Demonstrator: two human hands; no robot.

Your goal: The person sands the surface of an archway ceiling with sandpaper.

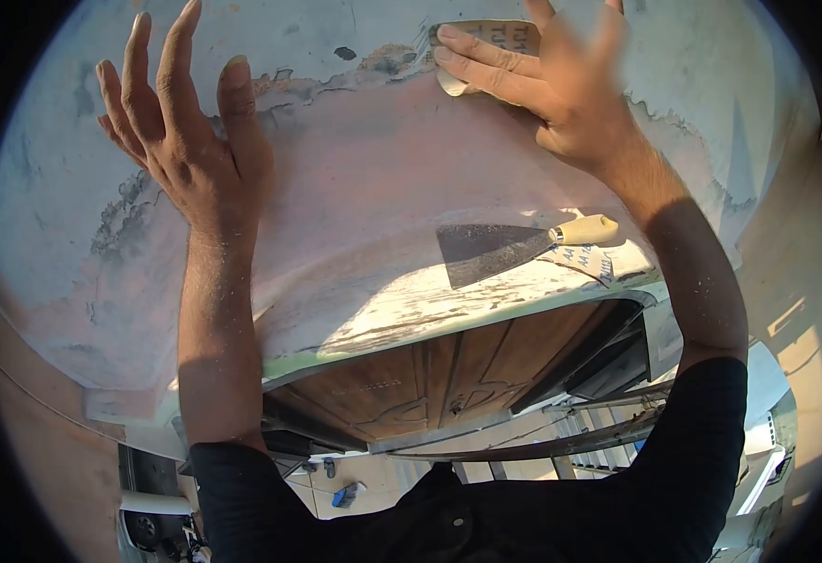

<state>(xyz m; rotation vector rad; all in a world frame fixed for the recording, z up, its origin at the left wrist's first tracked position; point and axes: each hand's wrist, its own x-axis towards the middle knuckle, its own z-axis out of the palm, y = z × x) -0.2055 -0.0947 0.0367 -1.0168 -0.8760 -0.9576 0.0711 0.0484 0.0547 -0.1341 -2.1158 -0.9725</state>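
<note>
My right hand (580,108) lies over a curled piece of sandpaper (500,30) and holds it against the wall (354,159) at the top of the view. Printed letters show on the sheet's tan back. My left hand (190,155) is raised at the upper left, fingers spread, holding nothing, over the pale painted surface. Between my forearms a putty knife (490,251) with a wide dark blade and yellow handle rests on the sunlit ledge (401,310). Another printed piece of sandpaper (587,266) lies under its handle.
Peeling, cracked paint (387,61) runs across the wall around a pinkish patch. Beneath the ledge is a brown wooden door (411,385). Far below, a blue brush (347,494) lies on the tiled floor. A vehicle (153,530) is at the lower left.
</note>
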